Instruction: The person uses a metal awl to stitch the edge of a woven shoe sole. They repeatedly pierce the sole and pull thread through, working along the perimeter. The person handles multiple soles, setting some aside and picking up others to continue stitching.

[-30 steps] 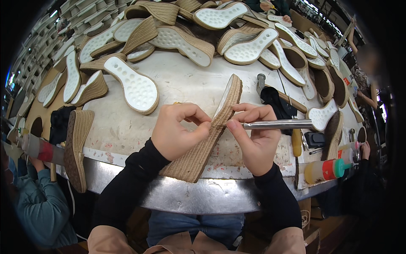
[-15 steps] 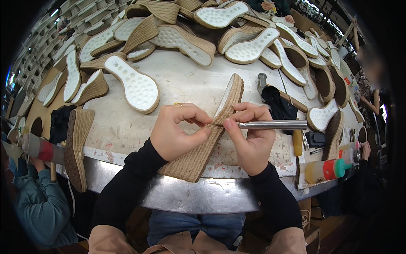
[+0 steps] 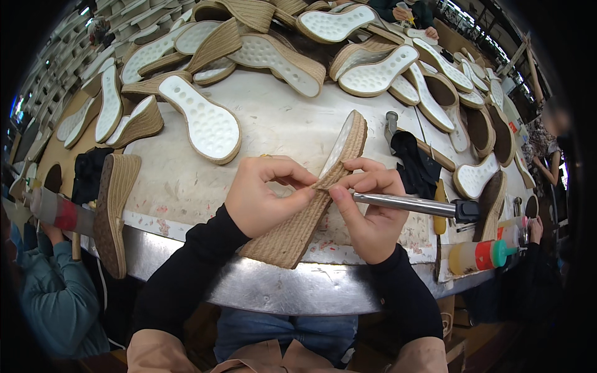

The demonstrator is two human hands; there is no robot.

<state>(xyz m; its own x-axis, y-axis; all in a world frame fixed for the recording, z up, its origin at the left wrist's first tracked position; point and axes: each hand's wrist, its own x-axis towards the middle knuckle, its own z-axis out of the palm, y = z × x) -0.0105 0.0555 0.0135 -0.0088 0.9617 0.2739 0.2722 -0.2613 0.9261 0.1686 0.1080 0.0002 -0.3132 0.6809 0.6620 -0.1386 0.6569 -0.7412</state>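
A wedge shoe sole (image 3: 292, 230) wrapped in tan braided rope leans on edge before me, heel end toward me and toe pointing away. My left hand (image 3: 267, 193) pinches the rope trim at its side between thumb and fingers. Beside it, my right hand (image 3: 373, 208) is closed around a slim silver metal tool (image 3: 410, 202), whose handle sticks out to the right. The tool's working tip is hidden by my fingers, so its kind cannot be told. My right fingertips also touch the sole's edge.
Many more wedge soles (image 3: 202, 121) with white dimpled tops lie heaped along the back. One sole (image 3: 112, 217) stands at the left edge. A hammer (image 3: 429, 149), black cloth (image 3: 413, 158), small black box (image 3: 466, 211) and glue bottle (image 3: 479, 256) are to the right. Other people sit nearby.
The tool's handle has tilted so its right end points lower and overlaps the black box in view. Both hands stay at the same spot on the sole. The whole view has shifted slightly.
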